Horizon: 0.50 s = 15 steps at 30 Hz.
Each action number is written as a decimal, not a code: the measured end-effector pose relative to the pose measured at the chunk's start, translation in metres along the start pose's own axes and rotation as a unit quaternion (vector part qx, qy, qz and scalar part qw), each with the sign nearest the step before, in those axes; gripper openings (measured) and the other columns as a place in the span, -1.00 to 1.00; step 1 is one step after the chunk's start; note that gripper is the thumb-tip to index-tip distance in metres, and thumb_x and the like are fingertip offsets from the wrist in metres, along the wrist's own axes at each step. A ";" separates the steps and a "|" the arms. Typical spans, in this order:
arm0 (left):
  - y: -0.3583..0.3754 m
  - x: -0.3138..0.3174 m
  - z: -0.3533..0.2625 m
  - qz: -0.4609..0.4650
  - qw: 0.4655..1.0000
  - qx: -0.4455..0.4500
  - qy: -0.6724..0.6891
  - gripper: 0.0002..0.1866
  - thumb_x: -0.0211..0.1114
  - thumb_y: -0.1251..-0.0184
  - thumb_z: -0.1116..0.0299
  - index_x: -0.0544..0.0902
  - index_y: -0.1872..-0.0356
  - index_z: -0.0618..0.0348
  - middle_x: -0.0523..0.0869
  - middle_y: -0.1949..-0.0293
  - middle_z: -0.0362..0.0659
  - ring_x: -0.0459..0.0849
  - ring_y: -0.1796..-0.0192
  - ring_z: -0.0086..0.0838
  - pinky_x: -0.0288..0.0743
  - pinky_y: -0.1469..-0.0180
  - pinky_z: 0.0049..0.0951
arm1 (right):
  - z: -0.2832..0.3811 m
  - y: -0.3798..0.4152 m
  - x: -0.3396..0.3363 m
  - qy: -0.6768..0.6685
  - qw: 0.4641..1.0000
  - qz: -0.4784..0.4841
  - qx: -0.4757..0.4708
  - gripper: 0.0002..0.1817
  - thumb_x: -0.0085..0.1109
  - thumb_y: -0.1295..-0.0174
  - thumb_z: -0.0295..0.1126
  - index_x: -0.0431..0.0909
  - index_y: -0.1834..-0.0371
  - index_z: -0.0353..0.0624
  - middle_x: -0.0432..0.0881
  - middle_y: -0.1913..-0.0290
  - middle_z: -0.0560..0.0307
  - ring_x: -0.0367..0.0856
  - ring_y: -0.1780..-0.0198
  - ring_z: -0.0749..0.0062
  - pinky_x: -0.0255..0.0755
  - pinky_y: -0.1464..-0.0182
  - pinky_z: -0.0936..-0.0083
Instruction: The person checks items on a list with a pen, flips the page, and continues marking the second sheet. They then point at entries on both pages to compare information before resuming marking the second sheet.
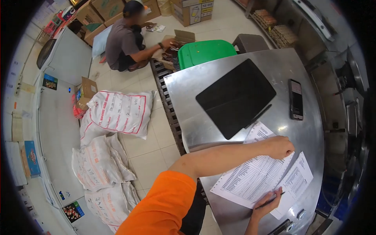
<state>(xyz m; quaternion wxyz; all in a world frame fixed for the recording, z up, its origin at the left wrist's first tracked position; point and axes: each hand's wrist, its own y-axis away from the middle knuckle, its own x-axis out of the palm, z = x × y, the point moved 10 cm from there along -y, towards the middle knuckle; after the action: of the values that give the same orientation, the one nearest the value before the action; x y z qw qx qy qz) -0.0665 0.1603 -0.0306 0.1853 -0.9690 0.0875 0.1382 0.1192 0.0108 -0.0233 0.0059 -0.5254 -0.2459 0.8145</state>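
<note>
My left hand (281,147), at the end of an orange-sleeved arm, is closed at the upper corner of a large printed sheet (250,180) on the metal table (188,94). Below it, my right hand (268,203) holds a dark pen (271,200) over the sheets' lower edge. A smaller printed sheet (296,180) lies to the right, and part of another (259,132) shows above my left forearm. A black tablet (236,98) with a stylus (261,113) on its edge lies beyond the arm. To its right is a phone (296,100).
A co-worker (125,43) squats on the floor, one hand at an open cardboard box (184,36). Beyond the table stands a green-lidded bin (205,52). White sacks (117,113) lie on the floor at left, beside white freezers (58,129). Egg trays (284,36) are at upper right.
</note>
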 end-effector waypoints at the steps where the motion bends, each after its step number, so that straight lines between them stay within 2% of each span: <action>1: -0.001 0.000 -0.003 0.001 1.000 0.009 -0.013 -0.88 0.18 -0.07 0.45 0.54 0.61 0.18 0.59 0.58 0.03 0.55 0.47 -0.05 0.39 0.36 -0.12 | 0.003 0.001 -0.001 -0.004 1.000 -0.008 -0.022 -0.73 -0.06 -0.36 -0.46 0.35 -0.01 -0.46 0.41 -0.20 -0.38 0.40 -0.22 -0.18 0.20 -0.30 0.12; 5: -0.002 0.002 -0.009 -0.002 1.000 0.015 -0.006 -0.90 0.18 -0.06 0.45 0.54 0.60 0.15 0.59 0.59 0.03 0.55 0.48 -0.05 0.39 0.36 -0.12 | 0.003 0.001 -0.011 -0.004 0.998 -0.053 -0.019 -0.71 -0.04 -0.34 -0.43 0.36 -0.02 -0.42 0.43 -0.18 -0.35 0.41 -0.17 -0.14 0.19 -0.26 0.12; 7: 0.002 0.000 -0.017 0.033 0.997 -0.016 -0.075 -0.93 0.17 -0.04 0.46 0.55 0.58 0.13 0.60 0.58 0.03 0.59 0.44 -0.05 0.40 0.35 -0.11 | 0.006 -0.003 -0.009 0.035 0.999 -0.014 0.001 -0.69 0.01 -0.28 -0.42 0.38 -0.02 -0.38 0.45 -0.16 -0.30 0.40 -0.17 -0.11 0.14 -0.25 0.13; 8: 0.001 0.001 -0.020 0.031 0.996 -0.009 -0.082 -0.93 0.17 -0.04 0.46 0.55 0.58 0.13 0.60 0.58 0.03 0.59 0.44 -0.05 0.40 0.35 -0.11 | 0.007 -0.003 -0.011 0.032 0.999 -0.023 -0.003 -0.69 0.01 -0.28 -0.42 0.38 -0.02 -0.38 0.45 -0.16 -0.30 0.40 -0.17 -0.11 0.14 -0.25 0.13; 11: 0.002 0.034 -0.012 0.129 0.970 0.021 -0.204 -0.98 0.21 0.00 0.50 0.56 0.51 0.14 0.66 0.47 0.04 0.65 0.35 -0.04 0.44 0.33 -0.08 | 0.008 -0.003 -0.012 0.039 0.999 -0.017 0.008 -0.70 0.06 -0.20 -0.43 0.40 0.02 -0.32 0.47 -0.15 -0.27 0.39 -0.19 -0.11 0.11 -0.22 0.13; 15: 0.009 0.043 -0.026 0.138 0.943 0.025 -0.302 -0.97 0.22 0.00 0.51 0.56 0.50 0.15 0.67 0.36 0.03 0.65 0.28 -0.07 0.46 0.30 -0.09 | 0.012 -0.003 -0.018 0.025 0.999 -0.022 0.013 -0.69 0.08 -0.15 -0.44 0.40 0.05 -0.31 0.48 -0.12 -0.26 0.41 -0.17 -0.12 0.13 -0.21 0.11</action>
<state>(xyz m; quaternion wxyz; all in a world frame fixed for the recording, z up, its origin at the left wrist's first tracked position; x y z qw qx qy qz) -0.0213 0.1375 -0.0237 0.2063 -0.8553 0.1637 0.4463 0.1167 0.0037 -0.0028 0.0369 -0.5402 -0.2470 0.8036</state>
